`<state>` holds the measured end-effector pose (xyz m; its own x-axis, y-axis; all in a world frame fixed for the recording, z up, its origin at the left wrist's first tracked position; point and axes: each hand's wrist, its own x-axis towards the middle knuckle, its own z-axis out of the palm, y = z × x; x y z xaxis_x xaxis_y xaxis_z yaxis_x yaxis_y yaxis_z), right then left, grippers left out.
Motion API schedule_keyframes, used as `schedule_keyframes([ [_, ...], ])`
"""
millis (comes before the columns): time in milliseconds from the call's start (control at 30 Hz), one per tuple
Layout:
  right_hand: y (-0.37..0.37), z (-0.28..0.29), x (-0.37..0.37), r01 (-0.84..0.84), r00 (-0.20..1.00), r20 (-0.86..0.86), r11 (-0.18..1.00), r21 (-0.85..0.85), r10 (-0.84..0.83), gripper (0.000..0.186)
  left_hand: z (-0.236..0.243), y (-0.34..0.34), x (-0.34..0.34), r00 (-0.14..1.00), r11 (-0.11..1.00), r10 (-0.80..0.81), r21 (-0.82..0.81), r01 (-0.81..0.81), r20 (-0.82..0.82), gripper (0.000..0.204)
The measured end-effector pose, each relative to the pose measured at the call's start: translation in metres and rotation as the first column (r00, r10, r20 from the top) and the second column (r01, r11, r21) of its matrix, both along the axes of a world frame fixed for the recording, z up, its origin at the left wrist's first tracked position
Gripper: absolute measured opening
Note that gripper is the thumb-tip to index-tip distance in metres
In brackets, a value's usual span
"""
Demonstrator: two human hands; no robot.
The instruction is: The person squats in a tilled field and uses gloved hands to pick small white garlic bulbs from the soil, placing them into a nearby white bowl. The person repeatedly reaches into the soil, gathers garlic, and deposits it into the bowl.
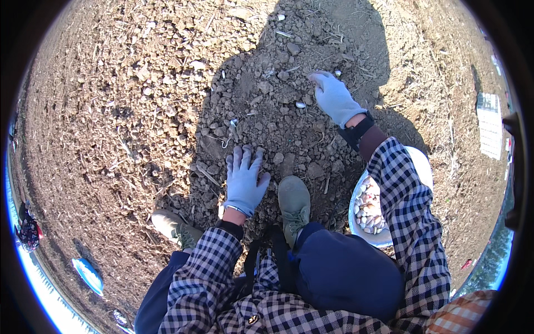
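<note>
My left hand [245, 181], in a pale glove, rests with spread fingers on the cloddy soil [261, 122], just ahead of my boots. Farther ahead and to the right, my gloved right hand [332, 94] reaches down to the ground. Its fingers are drawn together, and whatever they may hold is hidden. Whitish cloves that look like garlic lie on the soil around it: one clove [300, 104] left of the hand, another clove [337, 73] right by its knuckles. Beyond my left fingertips lies a further pale clove [233, 122].
A white basin [381, 240] of garlic-like cloves [368, 209] stands beside my right leg, partly covered by my sleeve. My boots [293, 203] press into the soil. A blue-and-white basin [88, 275] and a person [28, 231] are far left. A white sack-like sheet [489, 125] lies far right.
</note>
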<state>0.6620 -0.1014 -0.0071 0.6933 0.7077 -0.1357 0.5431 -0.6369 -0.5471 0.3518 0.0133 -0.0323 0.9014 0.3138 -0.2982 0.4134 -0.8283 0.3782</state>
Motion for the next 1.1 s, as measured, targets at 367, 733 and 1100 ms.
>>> schedule_keyframes([
  [367,-0.006,-0.054,-0.03,-0.205,0.939,0.211,0.937,-0.284,0.27,0.054,-0.004,0.005,-0.002,0.998,0.998,-0.042,-0.039,0.04,-0.054,0.08],
  [733,0.035,-0.061,0.055,-0.016,0.996,-0.092,1.0,-0.016,0.015,0.042,0.0,0.005,0.001,0.997,0.997,-0.032,-0.066,0.027,-0.075,0.08],
  [1100,-0.04,-0.02,0.13,0.753,0.545,-0.659,0.649,0.111,-0.519,0.031,-0.004,0.005,0.0,0.997,0.998,-0.027,-0.065,0.022,-0.069,0.079],
])
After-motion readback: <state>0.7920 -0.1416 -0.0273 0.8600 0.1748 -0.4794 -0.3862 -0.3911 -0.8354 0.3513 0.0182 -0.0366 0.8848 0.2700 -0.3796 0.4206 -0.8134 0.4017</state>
